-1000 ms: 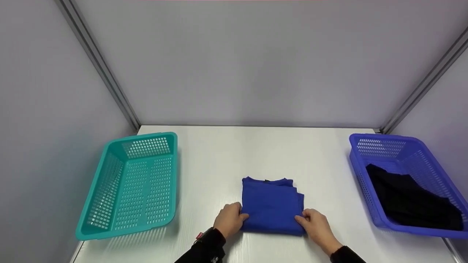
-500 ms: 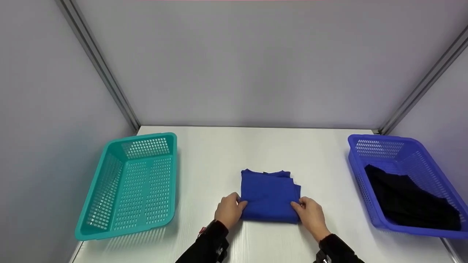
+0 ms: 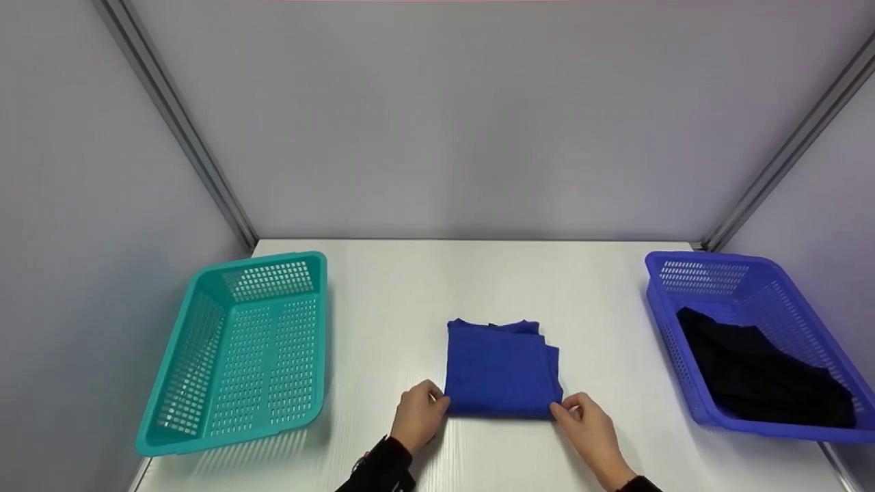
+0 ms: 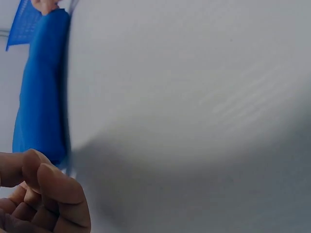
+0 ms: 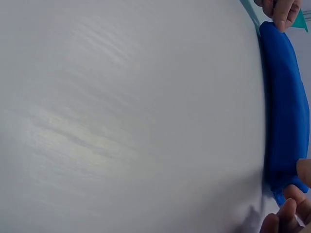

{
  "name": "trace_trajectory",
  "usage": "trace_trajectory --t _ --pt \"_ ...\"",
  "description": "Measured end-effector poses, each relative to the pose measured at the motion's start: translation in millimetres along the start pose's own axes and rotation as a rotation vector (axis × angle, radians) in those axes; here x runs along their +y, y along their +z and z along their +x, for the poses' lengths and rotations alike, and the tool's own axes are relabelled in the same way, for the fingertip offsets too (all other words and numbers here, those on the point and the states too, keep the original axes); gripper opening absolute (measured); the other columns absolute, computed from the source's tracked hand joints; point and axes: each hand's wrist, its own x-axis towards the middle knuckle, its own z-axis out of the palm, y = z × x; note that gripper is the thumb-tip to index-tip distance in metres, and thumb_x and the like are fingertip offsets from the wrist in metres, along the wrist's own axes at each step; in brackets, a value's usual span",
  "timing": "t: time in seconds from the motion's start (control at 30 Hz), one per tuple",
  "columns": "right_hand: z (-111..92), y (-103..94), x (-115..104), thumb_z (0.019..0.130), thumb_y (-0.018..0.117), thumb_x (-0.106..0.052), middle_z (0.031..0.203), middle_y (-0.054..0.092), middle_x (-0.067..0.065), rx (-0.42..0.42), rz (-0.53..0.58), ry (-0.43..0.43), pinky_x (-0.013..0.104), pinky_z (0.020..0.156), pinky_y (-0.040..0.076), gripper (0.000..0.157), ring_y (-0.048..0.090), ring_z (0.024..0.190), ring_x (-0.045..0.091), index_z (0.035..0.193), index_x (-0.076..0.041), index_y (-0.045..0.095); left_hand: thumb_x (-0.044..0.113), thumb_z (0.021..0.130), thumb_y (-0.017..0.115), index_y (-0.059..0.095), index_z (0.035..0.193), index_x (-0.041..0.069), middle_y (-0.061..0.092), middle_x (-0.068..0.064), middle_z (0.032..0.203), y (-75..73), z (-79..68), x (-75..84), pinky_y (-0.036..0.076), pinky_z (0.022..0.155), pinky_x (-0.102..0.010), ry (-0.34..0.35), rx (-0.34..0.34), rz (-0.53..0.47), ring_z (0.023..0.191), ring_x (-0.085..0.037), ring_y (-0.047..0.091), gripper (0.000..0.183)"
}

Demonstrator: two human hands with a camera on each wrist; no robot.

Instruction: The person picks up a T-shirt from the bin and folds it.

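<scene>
A folded blue shirt [image 3: 502,372] lies flat on the white table in the head view, its collar with a small dark label towards the back. My left hand [image 3: 418,413] is at the shirt's near left corner, its fingers curled and the thumb against the cloth. At the near right corner, my right hand [image 3: 589,430] pinches the edge between thumb and forefinger. In the right wrist view the thumb [image 5: 304,171] lies over the blue cloth and a finger sits below it. The left wrist view shows the curled left fingers [image 4: 63,187] close against the shirt's end.
A teal perforated basket [image 3: 318,355] with nothing in it stands at the left of the white table [image 3: 396,294]. At the right, a blue-violet basket [image 3: 673,342] holds a black cloth item [image 3: 765,376]. Grey-white panels [image 3: 478,123] enclose the back and sides.
The shirt first slid away from the person with both hands on its sides. Both hands have since shifted back towards the near corners, and the near edge looks smoother.
</scene>
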Motion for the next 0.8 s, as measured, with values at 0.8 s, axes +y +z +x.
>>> trace_trajectory --t 0.8 --pt "-2.2 8.6 6.2 0.091 0.073 -0.012 0.066 0.053 -0.005 0.004 -0.317 -0.155 0.038 0.070 0.034 0.023 0.048 0.065 0.014 0.074 -0.012 0.057 0.003 0.088 0.072 0.056 0.072 0.012 0.056 0.002 0.069 5.9 -2.1 0.4 0.047 0.055 -0.041 0.048 0.017 0.281 0.062 -0.018 0.056 0.024"
